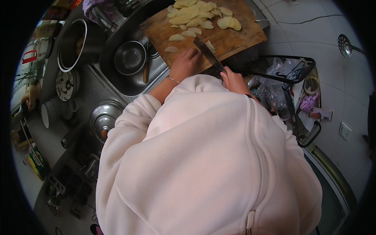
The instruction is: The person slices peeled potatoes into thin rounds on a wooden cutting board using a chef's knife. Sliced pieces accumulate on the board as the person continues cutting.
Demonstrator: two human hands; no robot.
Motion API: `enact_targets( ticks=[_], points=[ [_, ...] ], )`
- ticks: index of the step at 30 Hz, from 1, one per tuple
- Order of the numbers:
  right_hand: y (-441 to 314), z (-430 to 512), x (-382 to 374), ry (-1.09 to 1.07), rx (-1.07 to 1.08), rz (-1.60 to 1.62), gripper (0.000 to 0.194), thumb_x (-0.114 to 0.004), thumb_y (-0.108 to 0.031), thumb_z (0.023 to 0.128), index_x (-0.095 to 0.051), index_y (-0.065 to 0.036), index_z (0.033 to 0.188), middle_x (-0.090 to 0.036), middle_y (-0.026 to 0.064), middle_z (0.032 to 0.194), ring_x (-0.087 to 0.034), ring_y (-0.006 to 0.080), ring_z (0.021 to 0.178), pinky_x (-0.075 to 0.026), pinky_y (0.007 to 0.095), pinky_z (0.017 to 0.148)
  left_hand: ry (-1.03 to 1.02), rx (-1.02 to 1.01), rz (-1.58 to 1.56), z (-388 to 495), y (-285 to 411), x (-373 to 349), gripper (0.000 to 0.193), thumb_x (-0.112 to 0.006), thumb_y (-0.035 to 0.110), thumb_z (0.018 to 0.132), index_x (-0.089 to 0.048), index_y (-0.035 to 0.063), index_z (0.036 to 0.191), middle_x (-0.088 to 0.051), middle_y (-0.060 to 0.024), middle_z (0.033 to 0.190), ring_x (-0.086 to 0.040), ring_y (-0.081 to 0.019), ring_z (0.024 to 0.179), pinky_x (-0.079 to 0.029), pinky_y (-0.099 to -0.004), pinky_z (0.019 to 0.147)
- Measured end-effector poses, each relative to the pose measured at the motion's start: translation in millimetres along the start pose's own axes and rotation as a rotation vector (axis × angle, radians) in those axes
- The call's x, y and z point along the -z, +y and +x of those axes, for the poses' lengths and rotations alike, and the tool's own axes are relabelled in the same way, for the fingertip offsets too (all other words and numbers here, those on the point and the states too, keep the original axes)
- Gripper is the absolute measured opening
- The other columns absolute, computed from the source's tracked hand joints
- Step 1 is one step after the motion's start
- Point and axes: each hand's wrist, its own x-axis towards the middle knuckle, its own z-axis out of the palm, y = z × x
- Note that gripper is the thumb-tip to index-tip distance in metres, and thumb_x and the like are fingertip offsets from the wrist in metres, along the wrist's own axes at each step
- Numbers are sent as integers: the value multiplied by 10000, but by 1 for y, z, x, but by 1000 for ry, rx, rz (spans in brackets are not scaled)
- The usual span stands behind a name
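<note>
A wooden cutting board [243,36] bears a heap of thin pale slices, probably potato [191,13], with a fanned stack of slices [229,23] at its right. A few loose slices [176,37] lie nearer to me. My right hand [236,80] is closed around the handle of a kitchen knife, whose broad blade [209,55] slants up and left over the board. Beside the blade, my left hand [186,63] rests at the board's near edge with bent fingers. Whether anything is under those fingers cannot be told. A thin slice [210,46] stands just right of the blade.
Left of the board is a steel sink [110,75] holding a metal bowl [130,58]. A large pot [83,45], stacked plates [65,85] and a lidded metal pot [106,117] stand farther left. At right, a black-framed rack [307,72] holds plastic bags [271,88].
</note>
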Motion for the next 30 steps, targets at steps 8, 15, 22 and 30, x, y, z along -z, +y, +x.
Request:
enact_targets(
  ticks=[8, 15, 22, 30],
  points=[
    [4, -6, 1, 77, 7, 234, 229, -576, -284, 1041, -644, -70, 1084, -698, 258, 877, -675, 490, 855, -536, 563, 708, 18, 102, -147, -6, -13, 14, 281, -698, 83, 848, -747, 100, 1124, -687, -102, 1096, -665, -336, 1012, -559, -423, 857],
    [5, -5, 2, 63, 100, 132, 222, -571, -263, 1041, -631, -55, 1086, -693, 273, 879, -672, 491, 863, -534, 565, 707, -21, 289, 39, 2, -67, 72, 200, -738, 91, 871, -755, 110, 1069, -689, -111, 1087, -681, -348, 976, -569, -418, 830],
    [7, -6, 5, 109, 32, 158, 227, -562, -253, 1047, -619, -35, 1075, -687, 292, 886, -662, 508, 880, -532, 575, 713, -182, 285, 128, 7, -81, 77, 199, -774, 118, 825, -743, 113, 1022, -678, -113, 1033, -670, -354, 962, -555, -444, 821],
    [9, -7, 6, 115, 39, 132, 229, -562, -253, 1049, -613, -31, 1065, -688, 291, 875, -666, 505, 872, -532, 574, 709, -419, 285, 152, 23, -97, 67, 120, -721, 131, 837, -698, 101, 951, -679, -175, 1019, -677, -401, 953, -566, -485, 836]
  ],
)
